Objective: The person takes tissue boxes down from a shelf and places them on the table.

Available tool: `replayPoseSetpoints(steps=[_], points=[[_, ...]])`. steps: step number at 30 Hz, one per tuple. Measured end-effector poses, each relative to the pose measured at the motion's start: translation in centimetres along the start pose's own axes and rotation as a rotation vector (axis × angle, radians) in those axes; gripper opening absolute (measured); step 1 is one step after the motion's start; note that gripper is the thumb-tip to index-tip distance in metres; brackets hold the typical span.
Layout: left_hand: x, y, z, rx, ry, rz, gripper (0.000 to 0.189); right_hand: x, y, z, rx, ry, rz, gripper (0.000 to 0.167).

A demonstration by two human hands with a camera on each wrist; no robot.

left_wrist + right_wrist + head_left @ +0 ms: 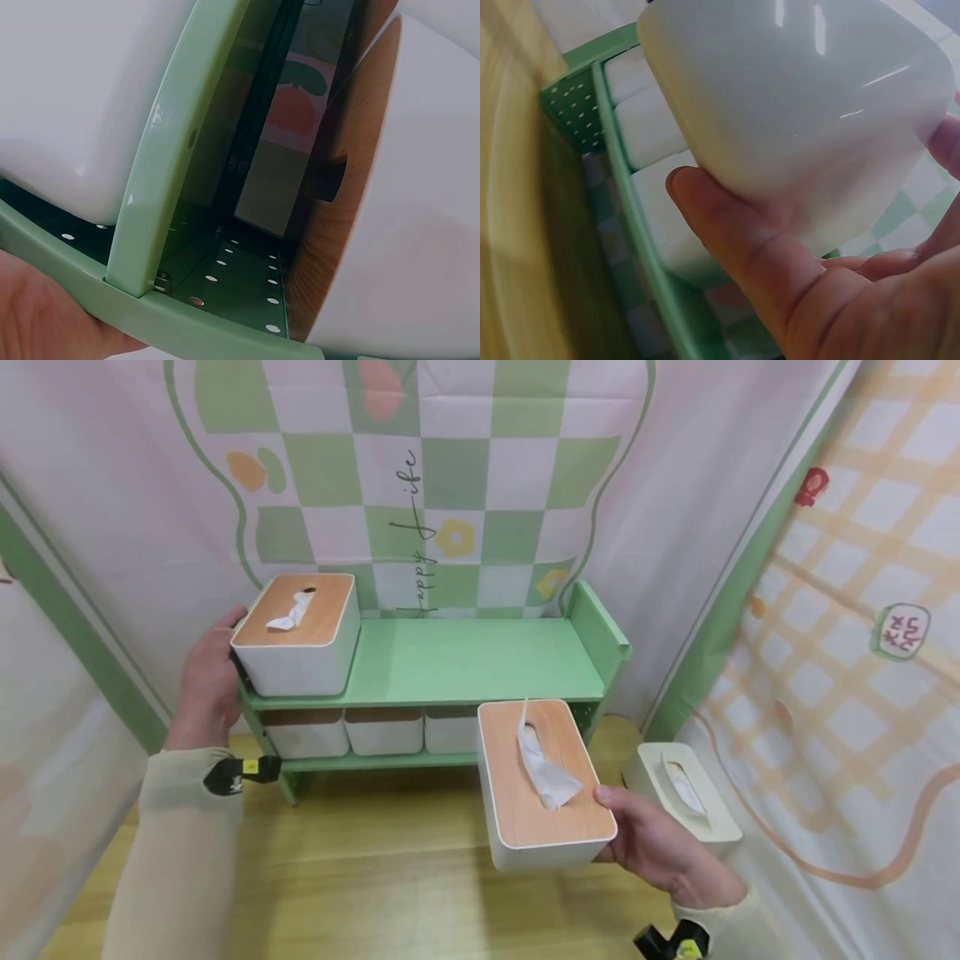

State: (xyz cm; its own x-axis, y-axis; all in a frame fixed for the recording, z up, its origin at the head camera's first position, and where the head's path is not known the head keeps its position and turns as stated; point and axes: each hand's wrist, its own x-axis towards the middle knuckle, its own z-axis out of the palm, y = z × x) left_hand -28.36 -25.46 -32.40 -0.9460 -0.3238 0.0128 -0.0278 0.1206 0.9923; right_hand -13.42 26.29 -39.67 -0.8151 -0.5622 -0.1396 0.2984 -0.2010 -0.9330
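My right hand [662,845] holds a white tissue box [543,777] with a wood-look lid, in front of the shelf. The thumb lies on the lid's near right corner, fingers underneath; the right wrist view shows them against the box's smooth white underside [802,97]. A tissue sticks up from its slot. At the left end of the green shelf [465,660], my left hand [210,672] grips the side edge, its fingertips partly hidden. Beside it, a matching tissue box [300,668] stands on the top board at the left.
Several white boxes [385,731] line the lower board. A cream tissue box [686,793] stands on the wooden floor [360,860] at the right. The shelf's raised end panel [600,627] bounds the top board. Printed curtains [457,477] hang behind and on both sides.
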Motion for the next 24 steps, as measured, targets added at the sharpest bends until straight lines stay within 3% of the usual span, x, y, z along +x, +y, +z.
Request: replayPoseSetpoints(steps=[6,17,24], points=[[-0.1,0.0,0.1,-0.042,-0.011,-0.004,0.049,-0.4,1.9,-1.2,-0.049,0.052,0.04,0.06],[0.1,-0.2,0.2,-0.043,-0.013,0.01,0.048,-0.8,5.4,-3.1,-0.053,0.164,0.134,0.047],[0.1,-0.2,0.1,-0.033,-0.003,0.014,0.049,-0.4,6.9,-3.8,-0.053,0.136,0.153,0.033]])
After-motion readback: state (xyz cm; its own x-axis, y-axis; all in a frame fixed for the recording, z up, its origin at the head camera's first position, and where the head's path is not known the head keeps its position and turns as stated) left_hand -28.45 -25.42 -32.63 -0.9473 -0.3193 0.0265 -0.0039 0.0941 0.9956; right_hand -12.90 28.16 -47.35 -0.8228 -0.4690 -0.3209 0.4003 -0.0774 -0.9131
